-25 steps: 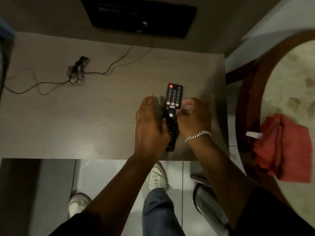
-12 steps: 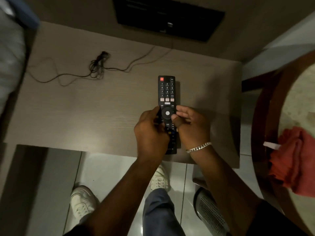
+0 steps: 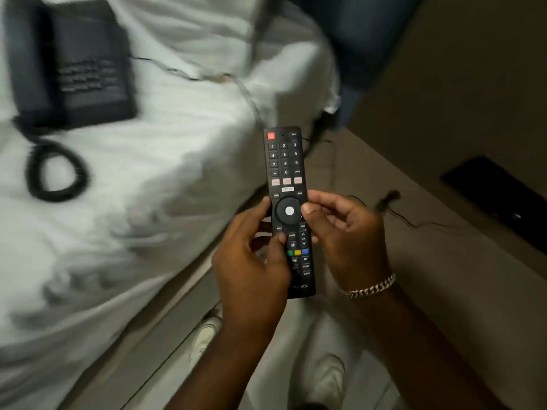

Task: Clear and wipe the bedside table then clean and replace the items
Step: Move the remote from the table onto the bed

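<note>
Black plastic and rows of small keys fill the centre of the view: a TV remote control point(image 3: 286, 208) is held buttons-up in mid-air by a person's two bare hands, over the gap between a bed and the wood-grain bedside table point(image 3: 438, 285). The left hand point(image 3: 254, 261) is closed around the remote's lower left edge, thumb lying across the keys below the round pad; the right hand point(image 3: 344, 235) pinches the right edge beside that pad, a chain bracelet point(image 3: 371, 288) at the wrist. On the white bed sheet point(image 3: 148, 202), well apart from the hands, lies a dark desk telephone point(image 3: 68, 63) with its coiled cord point(image 3: 54, 170), both blurred. A thin black cable point(image 3: 414, 221) trails over the tabletop, which otherwise looks bare. No cloth is visible, so whether the remote is already wiped cannot be told. By the look of things the remote is bound either for the bed or for its place on the table; a firm two-sided hold, thumbs off the power key, and a flat, gentle set-down clear of the cable would serve best.
</note>
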Demonstrator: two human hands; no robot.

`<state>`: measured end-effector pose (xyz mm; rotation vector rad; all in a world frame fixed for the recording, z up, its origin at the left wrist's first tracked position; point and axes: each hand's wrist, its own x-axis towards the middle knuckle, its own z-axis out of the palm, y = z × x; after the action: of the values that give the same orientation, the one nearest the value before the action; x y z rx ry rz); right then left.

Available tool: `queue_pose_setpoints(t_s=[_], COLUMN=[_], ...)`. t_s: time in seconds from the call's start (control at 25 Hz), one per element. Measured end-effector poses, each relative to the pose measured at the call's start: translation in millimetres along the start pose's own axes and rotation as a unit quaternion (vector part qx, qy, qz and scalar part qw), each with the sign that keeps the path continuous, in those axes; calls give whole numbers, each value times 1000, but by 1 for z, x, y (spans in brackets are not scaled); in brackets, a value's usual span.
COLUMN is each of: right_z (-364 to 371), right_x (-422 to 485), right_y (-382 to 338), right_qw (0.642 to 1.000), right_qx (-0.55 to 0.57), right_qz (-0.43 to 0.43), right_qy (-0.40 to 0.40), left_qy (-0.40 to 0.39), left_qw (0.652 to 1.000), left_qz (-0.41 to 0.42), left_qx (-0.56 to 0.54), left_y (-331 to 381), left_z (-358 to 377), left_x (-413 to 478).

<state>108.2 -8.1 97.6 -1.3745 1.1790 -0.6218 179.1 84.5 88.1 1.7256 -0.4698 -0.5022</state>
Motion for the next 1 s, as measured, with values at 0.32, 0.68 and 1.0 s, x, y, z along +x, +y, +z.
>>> queue_pose_setpoints(t_s=[0.32, 0.68, 1.0], right_z=[207, 353, 335], right_x=[-35, -32, -29], right_y=[-73, -64, -57], right_qw=[967, 922, 942], right_qx=[-46, -179, -114], right_qz=[-73, -122, -118], right_qy=[-241, -322, -293], left_qy=[267, 377, 338], left_qw=[961, 922, 934], left_qz=[-26, -80, -46], left_qx=[-63, -48, 101], left_y=[8, -37, -47], left_z=[-185, -277, -293], left_x=[32, 83, 99])
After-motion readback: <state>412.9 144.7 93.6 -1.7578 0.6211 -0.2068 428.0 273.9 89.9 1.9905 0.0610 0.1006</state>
